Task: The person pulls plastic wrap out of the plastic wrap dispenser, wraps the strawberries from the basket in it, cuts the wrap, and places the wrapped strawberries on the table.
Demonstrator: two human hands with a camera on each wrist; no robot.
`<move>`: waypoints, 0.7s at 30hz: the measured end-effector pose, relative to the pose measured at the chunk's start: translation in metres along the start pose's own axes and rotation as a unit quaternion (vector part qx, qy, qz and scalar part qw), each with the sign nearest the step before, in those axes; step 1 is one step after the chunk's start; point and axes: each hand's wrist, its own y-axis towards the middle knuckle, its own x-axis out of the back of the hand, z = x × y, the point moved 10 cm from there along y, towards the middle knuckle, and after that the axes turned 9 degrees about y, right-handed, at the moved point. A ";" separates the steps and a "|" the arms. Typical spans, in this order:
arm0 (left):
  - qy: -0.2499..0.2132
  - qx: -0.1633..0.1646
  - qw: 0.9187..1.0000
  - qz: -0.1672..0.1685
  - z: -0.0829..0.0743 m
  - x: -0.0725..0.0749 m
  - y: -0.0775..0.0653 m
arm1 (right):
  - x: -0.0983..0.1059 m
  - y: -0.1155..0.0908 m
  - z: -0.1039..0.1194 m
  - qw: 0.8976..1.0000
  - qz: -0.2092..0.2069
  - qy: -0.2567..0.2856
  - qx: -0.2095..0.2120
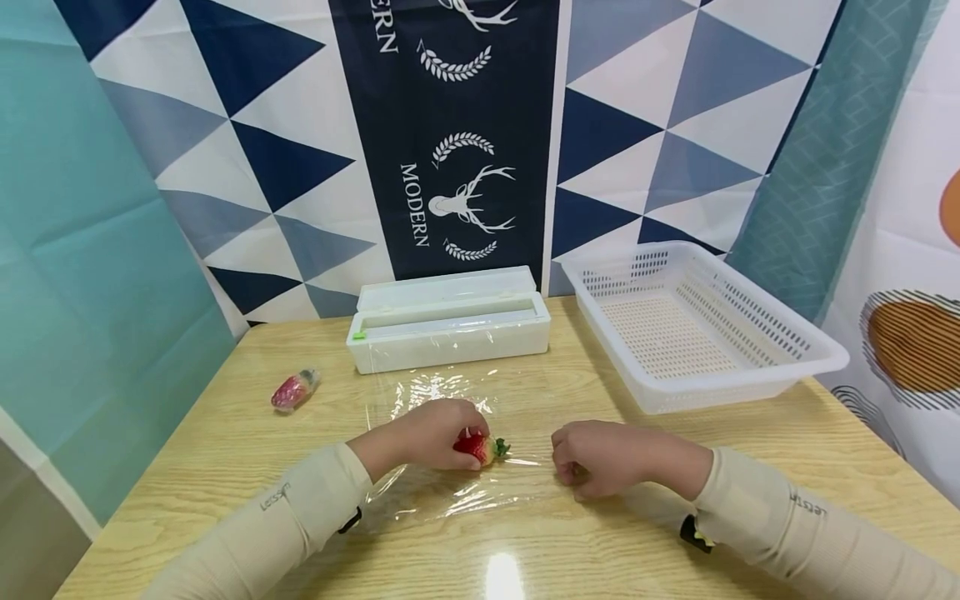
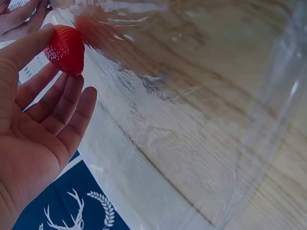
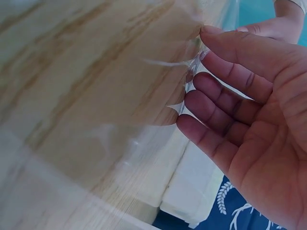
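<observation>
Thumb and fingers of my left hand (image 1: 438, 433) pinch a red strawberry (image 1: 474, 448) with green leaves at its right end. The strawberry is over a sheet of clear cling film (image 1: 465, 504) spread on the table. In the left wrist view the strawberry (image 2: 66, 50) sits between the thumb and fingertips, beside the shiny film (image 2: 168, 110). My right hand (image 1: 607, 457) is at the film's right side. Seen from the right wrist, its thumb and forefinger pinch the gathered film edge (image 3: 189, 79), and the other fingertips touch it.
Behind the hands stands an open white cling film dispenser box (image 1: 450, 340) with film running over its front. A film-wrapped pink-red item (image 1: 294, 390) lies at the left. At the back right is a white perforated basket (image 1: 720, 390). A patterned cloth (image 1: 480, 108) hangs behind the table.
</observation>
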 end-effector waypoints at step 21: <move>-0.017 0.069 0.997 0.009 0.013 0.014 -0.037 | 0.002 -0.005 -0.002 1.000 -0.016 0.001 0.001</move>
